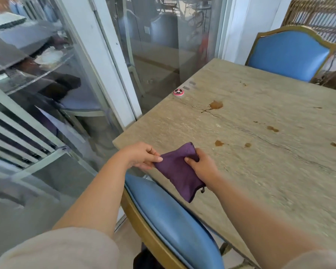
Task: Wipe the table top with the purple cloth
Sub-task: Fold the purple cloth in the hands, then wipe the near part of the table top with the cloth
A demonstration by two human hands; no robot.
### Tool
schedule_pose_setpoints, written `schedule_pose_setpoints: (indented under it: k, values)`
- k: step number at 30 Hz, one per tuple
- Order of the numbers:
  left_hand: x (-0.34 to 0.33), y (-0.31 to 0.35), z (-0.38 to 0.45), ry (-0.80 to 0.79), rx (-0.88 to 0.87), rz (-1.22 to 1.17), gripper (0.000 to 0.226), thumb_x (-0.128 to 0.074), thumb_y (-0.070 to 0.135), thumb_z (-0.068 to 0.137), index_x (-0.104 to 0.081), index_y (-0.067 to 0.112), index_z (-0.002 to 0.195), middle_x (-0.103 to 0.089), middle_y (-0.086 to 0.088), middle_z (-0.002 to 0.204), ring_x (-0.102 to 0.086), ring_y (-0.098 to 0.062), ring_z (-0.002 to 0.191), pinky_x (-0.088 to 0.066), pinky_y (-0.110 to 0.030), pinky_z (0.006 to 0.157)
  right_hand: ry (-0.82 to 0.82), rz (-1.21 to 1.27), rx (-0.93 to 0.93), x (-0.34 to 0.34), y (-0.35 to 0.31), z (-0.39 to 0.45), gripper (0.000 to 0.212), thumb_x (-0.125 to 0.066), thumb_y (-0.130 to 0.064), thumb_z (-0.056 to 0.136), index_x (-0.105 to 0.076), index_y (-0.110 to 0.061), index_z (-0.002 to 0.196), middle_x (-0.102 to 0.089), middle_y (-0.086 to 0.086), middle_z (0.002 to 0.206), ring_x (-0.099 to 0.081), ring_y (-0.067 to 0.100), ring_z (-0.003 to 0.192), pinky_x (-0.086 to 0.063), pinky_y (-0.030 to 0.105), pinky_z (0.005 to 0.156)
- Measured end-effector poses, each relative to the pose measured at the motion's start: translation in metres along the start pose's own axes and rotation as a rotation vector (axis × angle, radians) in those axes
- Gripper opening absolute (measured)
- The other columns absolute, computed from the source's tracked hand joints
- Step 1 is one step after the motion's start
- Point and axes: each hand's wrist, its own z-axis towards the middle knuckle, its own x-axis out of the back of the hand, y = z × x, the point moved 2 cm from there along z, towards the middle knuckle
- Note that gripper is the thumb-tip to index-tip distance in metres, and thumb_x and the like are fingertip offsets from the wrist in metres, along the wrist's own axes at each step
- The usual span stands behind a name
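While pinched in both grips, purple cloth [179, 169] between left hand [142, 155] and right hand [202, 167].

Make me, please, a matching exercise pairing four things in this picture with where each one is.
Things:
1. purple cloth
2. round pink device
3. largest brown stain
4. far blue chair

Places:
A. at the table's far end
B. held between both hands
C. at the table's left edge, by the glass
D. on the table top, right of the pink device

Pairs: 1-B, 2-C, 3-D, 4-A
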Motion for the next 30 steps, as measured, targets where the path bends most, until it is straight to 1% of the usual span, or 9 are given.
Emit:
schedule_pose_setpoints:
  k: [5,9,14,16,18,21,25,27,30]
  values:
    - [0.040,-0.020,0.054,0.025,-0.041,0.043,0.008,-0.070,0.010,0.087,-0.061,0.010,0.088,-0.065,-0.005,0.088,-0.064,-0.013,0.078,-0.057,-0.022,0.067,0.018,-0.161,-0.058,-0.042,-0.001,0.047,0.044,-0.060,-0.023,0.090,-0.048,-0.018,0.132,-0.063,0.007,0.120,-0.058,0.028,0.110,-0.047,0.040,0.092]
    - [0.066,-0.037,0.093,0.199,-0.170,0.498,0.024,-0.061,0.029,0.093,-0.062,0.023,0.116,-0.060,0.006,0.123,-0.055,-0.015,0.116,-0.041,-0.026,0.089,0.164,-0.711,0.016,-0.072,-0.010,0.065,0.064,-0.057,-0.039,0.090,-0.028,-0.028,0.145,-0.035,0.008,0.142,-0.032,0.032,0.132,-0.031,0.046,0.107]
    - [0.091,-0.067,0.131,0.263,-0.298,0.758,0.058,-0.040,0.049,0.098,-0.025,0.030,0.151,-0.003,0.010,0.162,0.000,-0.018,0.150,-0.002,-0.047,0.120,-0.002,-1.139,0.371,-0.140,0.007,0.063,0.048,-0.031,-0.045,0.094,-0.040,-0.038,0.140,-0.040,0.001,0.150,-0.020,0.042,0.143,-0.017,0.071,0.108]
    - [0.094,-0.081,0.143,0.184,-0.264,0.845,0.060,-0.022,0.052,0.100,0.001,0.035,0.153,0.025,0.013,0.157,0.026,-0.013,0.144,0.015,-0.047,0.117,-0.113,-1.203,0.569,-0.153,0.014,0.067,0.050,-0.027,-0.045,0.096,-0.030,-0.039,0.145,-0.035,-0.003,0.153,-0.016,0.039,0.144,-0.013,0.068,0.109]
    - [0.096,-0.086,0.149,0.126,-0.269,0.821,0.055,-0.013,0.049,0.102,0.009,0.039,0.151,0.034,0.018,0.151,0.034,-0.009,0.139,0.022,-0.044,0.115,-0.248,-1.222,0.742,-0.149,0.011,0.076,0.054,-0.027,-0.049,0.097,-0.019,-0.037,0.149,-0.026,-0.005,0.157,-0.015,0.031,0.146,-0.008,0.057,0.111]
    - [0.104,-0.085,0.155,0.055,-0.285,0.702,0.048,-0.008,0.043,0.103,0.003,0.042,0.151,0.028,0.020,0.154,0.031,-0.004,0.140,0.020,-0.041,0.116,-0.066,-1.129,0.581,-0.128,0.003,0.112,0.062,-0.031,-0.058,0.095,-0.025,-0.028,0.148,-0.010,0.000,0.160,-0.020,0.023,0.146,-0.004,0.046,0.118]
    - [0.114,-0.084,0.158,-0.034,-0.302,0.532,0.052,0.000,0.047,0.100,-0.010,0.045,0.151,0.017,0.023,0.158,0.026,0.000,0.141,0.020,-0.035,0.116,0.446,-0.905,-0.196,-0.116,-0.015,0.143,0.061,-0.036,-0.056,0.094,-0.035,-0.019,0.142,-0.025,0.014,0.152,-0.021,0.032,0.140,-0.003,0.054,0.117]
    - [0.117,-0.081,0.159,-0.016,-0.302,0.491,0.054,-0.003,0.050,0.099,-0.014,0.042,0.151,0.009,0.021,0.160,0.020,0.002,0.142,0.018,-0.034,0.115,0.441,-0.964,-0.137,-0.143,-0.022,0.141,0.060,-0.032,-0.049,0.096,-0.032,-0.016,0.146,-0.031,0.016,0.150,-0.022,0.034,0.140,-0.007,0.057,0.116]
    - [0.118,-0.077,0.156,0.144,-0.365,0.316,0.058,-0.016,0.056,0.099,-0.021,0.033,0.152,-0.017,0.010,0.161,-0.004,-0.005,0.148,0.003,-0.035,0.121,0.126,-1.065,0.368,-0.198,-0.023,0.117,0.064,-0.030,-0.048,0.093,-0.029,-0.015,0.149,-0.029,0.013,0.155,-0.014,0.031,0.146,-0.008,0.053,0.115]
